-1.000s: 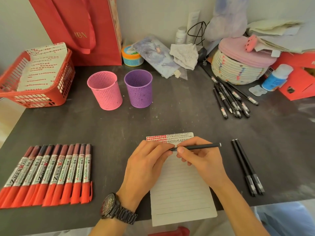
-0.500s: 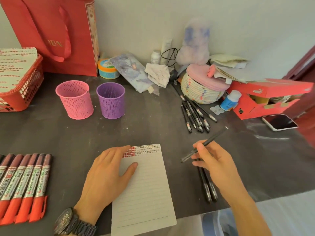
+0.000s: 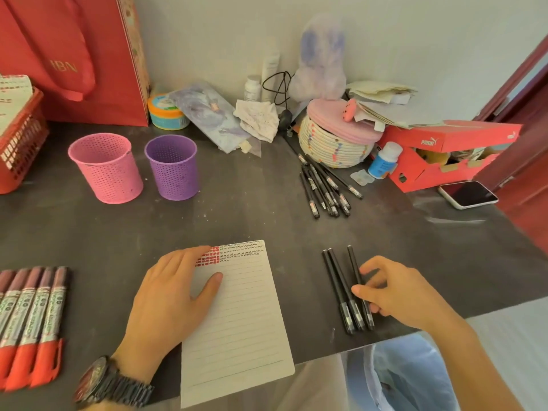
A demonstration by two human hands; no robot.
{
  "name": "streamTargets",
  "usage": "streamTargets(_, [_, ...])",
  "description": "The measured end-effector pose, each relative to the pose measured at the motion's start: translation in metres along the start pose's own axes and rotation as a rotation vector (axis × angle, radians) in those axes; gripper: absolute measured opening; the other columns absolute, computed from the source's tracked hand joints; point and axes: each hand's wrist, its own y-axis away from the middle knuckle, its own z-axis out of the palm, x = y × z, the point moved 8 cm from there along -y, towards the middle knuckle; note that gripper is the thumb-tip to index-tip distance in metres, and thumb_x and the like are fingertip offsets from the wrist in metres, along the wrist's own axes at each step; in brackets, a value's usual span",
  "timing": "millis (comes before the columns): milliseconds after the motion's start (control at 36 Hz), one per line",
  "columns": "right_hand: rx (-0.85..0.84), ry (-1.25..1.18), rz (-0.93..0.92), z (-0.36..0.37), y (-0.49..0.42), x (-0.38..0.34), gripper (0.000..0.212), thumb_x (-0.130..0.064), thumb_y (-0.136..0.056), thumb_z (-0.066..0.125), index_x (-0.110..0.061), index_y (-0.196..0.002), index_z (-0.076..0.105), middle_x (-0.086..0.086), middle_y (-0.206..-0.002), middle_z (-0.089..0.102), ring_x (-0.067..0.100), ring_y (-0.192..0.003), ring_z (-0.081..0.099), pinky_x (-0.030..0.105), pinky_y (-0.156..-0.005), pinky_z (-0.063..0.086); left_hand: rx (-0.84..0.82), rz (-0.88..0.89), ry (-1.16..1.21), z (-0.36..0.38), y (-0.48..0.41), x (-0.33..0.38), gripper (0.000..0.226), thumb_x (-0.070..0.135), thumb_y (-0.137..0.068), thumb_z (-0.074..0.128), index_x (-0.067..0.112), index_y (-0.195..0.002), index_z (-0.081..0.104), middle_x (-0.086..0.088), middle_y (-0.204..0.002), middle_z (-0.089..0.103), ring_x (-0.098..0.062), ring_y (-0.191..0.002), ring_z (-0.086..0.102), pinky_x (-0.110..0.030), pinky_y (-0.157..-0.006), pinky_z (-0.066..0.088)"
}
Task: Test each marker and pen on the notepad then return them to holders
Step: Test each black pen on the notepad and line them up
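A lined notepad lies on the dark table with red and black test marks along its top. My left hand rests flat on the notepad's left side, fingers straight. My right hand pinches a black pen between thumb and fingers; the pen lies on the table beside two other black pens. Several more black pens lie in a pile further back. Red markers lie in a row at the left edge. A pink holder and a purple holder stand at the back left, with nothing showing in them.
A red basket and a red bag are at the back left. A woven basket, a small bottle, a red shoebox and a phone crowd the back right. A bin stands below the table's front edge.
My right hand carried the black pen from the notepad to the right and lowered it beside the two pens. My left hand let go of the pen and now lies flat on the pad.
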Motion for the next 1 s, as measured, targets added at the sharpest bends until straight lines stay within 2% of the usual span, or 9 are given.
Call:
streamTargets(139, [0.036,-0.034,0.003,0.002,-0.002,0.001,0.020,-0.039,-0.089,0.073,-0.035,-0.102,0.059,-0.021,-0.071,0.071,0.005,-0.058,0.070,0.029,-0.064,0.058,-0.013,-0.011,-0.007,0.002,0.000,-0.001,0.051,0.057,-0.091,0.049,0.031,-0.135,0.050,0.012,-0.128,0.059,-0.013,-0.122,0.050,-0.038,-0.104,0.041])
streamTargets(278, [0.066,0.016,-0.013,0.002,-0.003,0.002,0.012,-0.040,-0.093,0.067,-0.039,-0.102,0.059,-0.015,-0.075,0.074,0.000,-0.061,0.069,0.038,-0.078,0.059,-0.010,-0.020,-0.008,0.001,-0.001,-0.002,0.050,0.057,-0.092,0.049,0.031,-0.135,0.050,0.011,-0.128,0.059,-0.013,-0.122,0.050,-0.037,-0.103,0.041])
streamTargets(444, [0.072,0.038,-0.044,0.001,-0.002,-0.005,0.012,-0.037,-0.094,0.066,-0.040,-0.101,0.057,-0.013,-0.078,0.073,0.001,-0.063,0.069,0.038,-0.078,0.059,-0.010,-0.012,0.007,0.002,-0.001,-0.001,0.050,0.054,-0.092,0.050,0.028,-0.135,0.051,0.010,-0.128,0.060,-0.014,-0.122,0.052,-0.038,-0.103,0.041])
streamTargets(556, [0.063,0.078,-0.068,0.004,-0.005,-0.011,0.013,-0.038,-0.095,0.065,-0.044,-0.100,0.054,-0.016,-0.079,0.071,-0.001,-0.062,0.068,0.032,-0.073,0.057,-0.004,-0.015,0.016,0.000,-0.001,-0.001,0.049,0.052,-0.092,0.052,0.029,-0.135,0.051,0.010,-0.128,0.060,-0.014,-0.121,0.052,-0.038,-0.103,0.041])
streamTargets(722, [0.061,0.116,-0.054,0.004,-0.010,-0.009,0.011,-0.044,-0.095,0.061,-0.048,-0.097,0.052,-0.017,-0.080,0.072,-0.002,-0.062,0.068,0.031,-0.072,0.057,-0.010,-0.022,0.008,0.001,0.000,0.000,0.049,0.051,-0.093,0.055,0.027,-0.136,0.051,0.010,-0.130,0.060,-0.014,-0.122,0.052,-0.036,-0.104,0.039])
streamTargets(778, [0.101,0.149,-0.031,-0.001,-0.012,-0.008,0.005,-0.050,-0.095,0.057,-0.047,-0.096,0.054,-0.016,-0.077,0.071,0.000,-0.065,0.067,0.029,-0.071,0.055,-0.003,-0.007,0.001,0.000,0.000,0.002,0.046,0.049,-0.093,0.055,0.028,-0.134,0.052,0.012,-0.128,0.060,-0.012,-0.121,0.052,-0.035,-0.103,0.041])
streamTargets(889, [0.320,0.168,-0.053,-0.017,-0.021,-0.026,0.016,-0.057,-0.094,0.052,-0.041,-0.091,0.057,-0.017,-0.076,0.063,0.002,-0.070,0.060,0.025,-0.058,0.044,0.025,0.011,-0.014,-0.002,-0.001,0.002,0.042,0.047,-0.093,0.057,0.029,-0.131,0.053,0.014,-0.125,0.060,-0.010,-0.119,0.052,-0.032,-0.101,0.041])
streamTargets(1000, [0.410,0.144,-0.098,-0.019,-0.046,-0.057,0.014,-0.053,-0.093,0.055,-0.039,-0.094,0.057,-0.020,-0.078,0.063,0.004,-0.074,0.059,0.031,-0.064,0.044,0.037,0.021,-0.025,-0.002,-0.001,0.002,0.042,0.048,-0.092,0.059,0.030,-0.130,0.055,0.015,-0.125,0.059,-0.010,-0.119,0.054,-0.032,-0.102,0.040])
